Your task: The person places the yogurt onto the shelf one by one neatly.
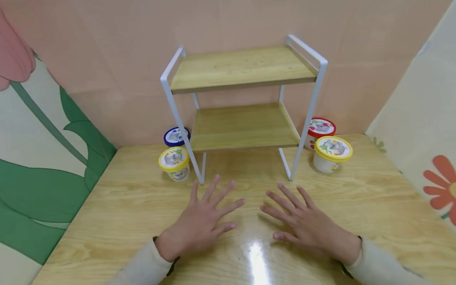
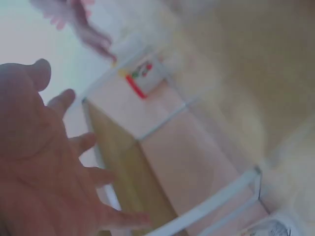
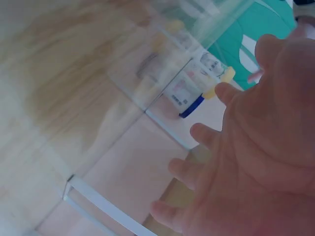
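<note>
Beside the left foot of a white-framed two-tier shelf [image 1: 246,122] stands a yellow-lidded tub [image 1: 174,163], with a blue-lidded tub [image 1: 174,136] close behind it; past the right foot, another yellow-lidded tub [image 1: 333,154] stands in front of a red-lidded tub [image 1: 322,127]. Both of the shelf's boards carry nothing. Nearer the person, the left hand [image 1: 199,221] and right hand [image 1: 308,225] are spread wide, fingers apart, neither holding anything; whether they touch the wood-grain tabletop [image 1: 117,206] or hover just above it, I cannot tell. The likeliest trouble, I judge, lies on the left: that front tub sits so near the slanting leg that fingers closing round it could knock the frame, which looks light enough to slide or rock. Reaching for either rear tub could tip the one before it, since each pair stands tightly packed. The lids jut past the tub walls, so lifting by the rim alone might pop one off if it is only pressed on. Further out, the pink wall [image 1: 128,107] rises close behind the shelf and rear tubs, probably leaving fingers little space there.
</note>
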